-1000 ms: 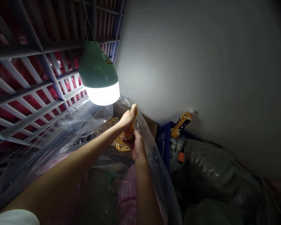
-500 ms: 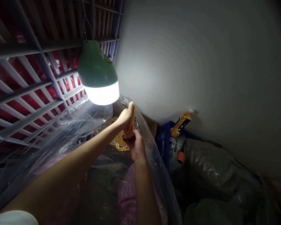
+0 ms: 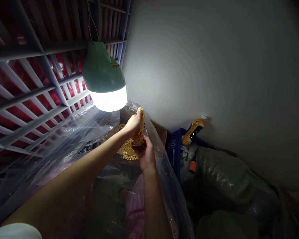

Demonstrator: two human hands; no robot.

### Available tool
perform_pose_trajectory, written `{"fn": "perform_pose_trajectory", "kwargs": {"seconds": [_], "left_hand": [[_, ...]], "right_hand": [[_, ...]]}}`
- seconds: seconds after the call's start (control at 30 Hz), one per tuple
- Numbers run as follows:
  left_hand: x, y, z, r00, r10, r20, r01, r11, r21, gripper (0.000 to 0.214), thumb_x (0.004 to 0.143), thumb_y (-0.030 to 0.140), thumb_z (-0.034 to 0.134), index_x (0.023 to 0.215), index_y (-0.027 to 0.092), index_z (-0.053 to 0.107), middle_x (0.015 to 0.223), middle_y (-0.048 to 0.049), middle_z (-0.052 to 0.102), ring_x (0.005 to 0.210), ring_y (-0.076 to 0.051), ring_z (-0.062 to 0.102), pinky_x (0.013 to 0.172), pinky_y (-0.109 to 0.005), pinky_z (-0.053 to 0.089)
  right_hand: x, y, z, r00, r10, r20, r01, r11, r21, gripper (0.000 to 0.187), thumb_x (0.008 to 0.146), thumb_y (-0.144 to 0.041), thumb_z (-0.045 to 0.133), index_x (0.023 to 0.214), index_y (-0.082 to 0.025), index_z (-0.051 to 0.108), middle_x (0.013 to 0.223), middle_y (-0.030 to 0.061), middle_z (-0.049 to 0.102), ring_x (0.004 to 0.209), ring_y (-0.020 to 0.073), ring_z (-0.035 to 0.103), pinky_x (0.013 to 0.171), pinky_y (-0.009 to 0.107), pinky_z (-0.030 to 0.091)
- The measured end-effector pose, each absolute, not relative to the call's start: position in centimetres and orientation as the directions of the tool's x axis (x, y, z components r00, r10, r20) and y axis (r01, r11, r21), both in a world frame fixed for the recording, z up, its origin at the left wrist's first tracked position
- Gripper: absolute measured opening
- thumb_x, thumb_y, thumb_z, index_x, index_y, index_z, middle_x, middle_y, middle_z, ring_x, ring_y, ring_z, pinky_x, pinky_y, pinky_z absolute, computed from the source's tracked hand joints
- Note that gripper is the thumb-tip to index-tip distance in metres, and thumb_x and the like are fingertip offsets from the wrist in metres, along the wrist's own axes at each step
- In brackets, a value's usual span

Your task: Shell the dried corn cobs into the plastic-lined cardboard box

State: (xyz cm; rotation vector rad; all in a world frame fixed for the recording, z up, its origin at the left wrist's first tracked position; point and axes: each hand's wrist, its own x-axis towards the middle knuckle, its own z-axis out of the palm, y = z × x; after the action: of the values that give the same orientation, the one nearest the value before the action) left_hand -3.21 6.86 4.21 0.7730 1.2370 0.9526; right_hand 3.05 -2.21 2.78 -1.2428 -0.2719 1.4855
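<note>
An ear of dried corn (image 3: pixel 140 127) stands nearly upright between my hands, partly stripped near its lower end. My left hand (image 3: pixel 134 122) is closed around its upper part, the thumb lying along the tip. Lower down, my right hand (image 3: pixel 146 154) grips the bottom end, with its thumb against the cob and its fingers curled beneath. Below and behind the hands, loose yellow corn kernels (image 3: pixel 130 156) lie in a cardboard box (image 3: pixel 162 136). Clear plastic sheeting (image 3: pixel 164 166) drapes around the box and over my lap. My left forearm hides part of the kernels.
A lit green lamp (image 3: pixel 104 74) hangs by a wire close above my left hand. Slatted plastic crates (image 3: pixel 47 66) rise on the left, a pale wall (image 3: pixel 201 59) ahead. To the right are a blue crate (image 3: pixel 173 149), a yellow-labelled bottle (image 3: pixel 193 130) and dark bulky sacks (image 3: pixel 224 169).
Both hands stay on the ear of corn, with the right thumb shifted slightly upward. Everything else looks the same.
</note>
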Motion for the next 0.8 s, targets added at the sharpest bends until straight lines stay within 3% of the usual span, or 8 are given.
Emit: {"fn": "perform_pose_trajectory", "kwargs": {"seconds": [0.3,0.6,0.8], "left_hand": [[-2.6,5.9,4.7,0.054,0.930,-0.363,-0.071,0.366,0.928,0.052,0.081,0.057,0.033,0.064,0.013,0.056,0.055,-0.0079,0.057,0.046,-0.015,0.053,0.044,-0.025,0.042],[-2.3,5.5,5.0,0.055,0.911,-0.408,-0.037,0.410,0.911,0.050,0.084,0.052,0.030,0.059,0.015,0.052,0.051,-0.0069,0.055,0.042,-0.015,0.051,0.042,-0.025,0.041],[-2.5,5.9,4.5,0.068,0.894,-0.442,-0.088,0.447,0.890,0.048,0.082,0.054,0.034,0.061,0.015,0.051,0.047,-0.0052,0.052,0.041,-0.015,0.050,0.041,-0.025,0.042]], "right_hand": [[2.9,-1.9,3.0,0.149,0.774,-0.616,-0.627,-0.408,-0.664,0.012,0.069,-0.024,0.046,0.068,-0.018,0.056,0.057,-0.0025,0.059,0.051,0.0110,0.054,0.050,0.023,0.048],[2.7,-2.0,2.6,0.119,0.827,-0.550,-0.663,-0.346,-0.664,0.011,0.069,-0.024,0.044,0.065,-0.018,0.053,0.059,-0.0038,0.058,0.051,0.0084,0.050,0.043,0.017,0.040],[2.5,-2.2,2.3,0.126,0.861,-0.493,-0.625,-0.317,-0.713,0.008,0.064,-0.019,0.044,0.060,-0.018,0.051,0.055,-0.0045,0.055,0.051,0.0080,0.049,0.049,0.018,0.043]]}}
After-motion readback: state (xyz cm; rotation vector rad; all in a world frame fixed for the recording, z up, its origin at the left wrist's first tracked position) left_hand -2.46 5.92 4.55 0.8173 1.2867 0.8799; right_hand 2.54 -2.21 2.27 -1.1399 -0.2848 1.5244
